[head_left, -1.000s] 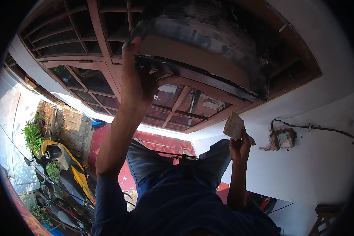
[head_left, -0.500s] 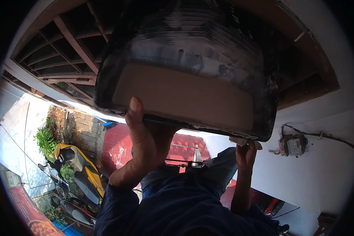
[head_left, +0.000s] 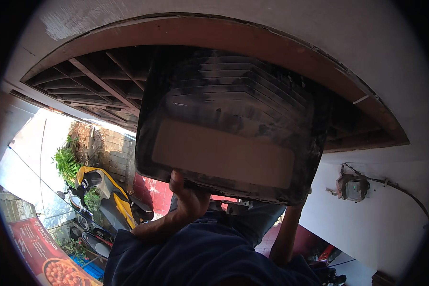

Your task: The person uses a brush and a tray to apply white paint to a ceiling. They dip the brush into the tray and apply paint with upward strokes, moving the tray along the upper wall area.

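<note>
A black paint tray (head_left: 145,164) with rounded corners and angled ridges is held up before me. Its deep end contains brownish paint (head_left: 224,155), and pale smears coat the ridged slope. My left hand (head_left: 190,198) grips the near rim, thumb on top and fingers underneath, partly hidden. At the tray's near right corner is my right hand (head_left: 298,207). The tray covers its fingers, so their hold cannot be made out.
Beyond the tray, a brown arched frame (head_left: 214,35) with dark slats is set in the white wall (head_left: 338,219). An electric meter (head_left: 352,188) with a cable hangs at right. A yellow-and-black motorbike (head_left: 112,198), green plants (head_left: 66,162) and a red banner (head_left: 35,243) are at left.
The tray sits lower in view and looks smaller, with more of the arched frame showing above it. My right fingers, earlier visible pinching something pale under the tray's edge, are now hidden.
</note>
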Tool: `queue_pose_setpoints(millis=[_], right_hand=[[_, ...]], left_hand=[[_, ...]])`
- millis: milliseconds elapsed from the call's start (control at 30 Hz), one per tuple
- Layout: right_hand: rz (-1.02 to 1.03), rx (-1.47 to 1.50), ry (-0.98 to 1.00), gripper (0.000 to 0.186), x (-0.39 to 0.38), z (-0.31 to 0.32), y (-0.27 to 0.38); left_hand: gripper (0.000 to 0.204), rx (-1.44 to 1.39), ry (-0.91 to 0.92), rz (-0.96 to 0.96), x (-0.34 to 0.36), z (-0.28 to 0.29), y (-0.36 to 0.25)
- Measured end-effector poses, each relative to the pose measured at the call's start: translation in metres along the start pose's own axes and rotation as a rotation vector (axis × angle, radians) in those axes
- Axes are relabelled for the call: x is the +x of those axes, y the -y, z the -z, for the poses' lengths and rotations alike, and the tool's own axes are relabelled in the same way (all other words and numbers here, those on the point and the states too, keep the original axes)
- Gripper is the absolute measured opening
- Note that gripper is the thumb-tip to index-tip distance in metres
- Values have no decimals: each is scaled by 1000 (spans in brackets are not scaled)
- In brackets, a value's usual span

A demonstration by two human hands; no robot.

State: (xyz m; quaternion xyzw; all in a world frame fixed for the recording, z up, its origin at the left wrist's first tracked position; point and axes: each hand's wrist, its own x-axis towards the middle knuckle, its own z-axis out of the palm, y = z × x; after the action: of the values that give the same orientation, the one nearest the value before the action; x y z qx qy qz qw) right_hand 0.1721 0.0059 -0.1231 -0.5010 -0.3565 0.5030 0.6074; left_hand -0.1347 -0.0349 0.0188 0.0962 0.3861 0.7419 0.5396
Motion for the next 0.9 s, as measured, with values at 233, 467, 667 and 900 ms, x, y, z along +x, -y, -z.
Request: queue_pose_setpoints(millis=[233,467,667,900], right_hand=[[78,-72,36,27,-8,5,10],[-135,841,-182,24,-36,5,63],[30,937,-249,27,-52,2,101],[264,714,-162,42,-75,-70,157]], left_hand=[[61,3,-5,-15,6,10,7],[67,89,304,148,6,11,-13],[74,128,573,297,22,25,-17],[72,133,670,345,29,28,-29]])
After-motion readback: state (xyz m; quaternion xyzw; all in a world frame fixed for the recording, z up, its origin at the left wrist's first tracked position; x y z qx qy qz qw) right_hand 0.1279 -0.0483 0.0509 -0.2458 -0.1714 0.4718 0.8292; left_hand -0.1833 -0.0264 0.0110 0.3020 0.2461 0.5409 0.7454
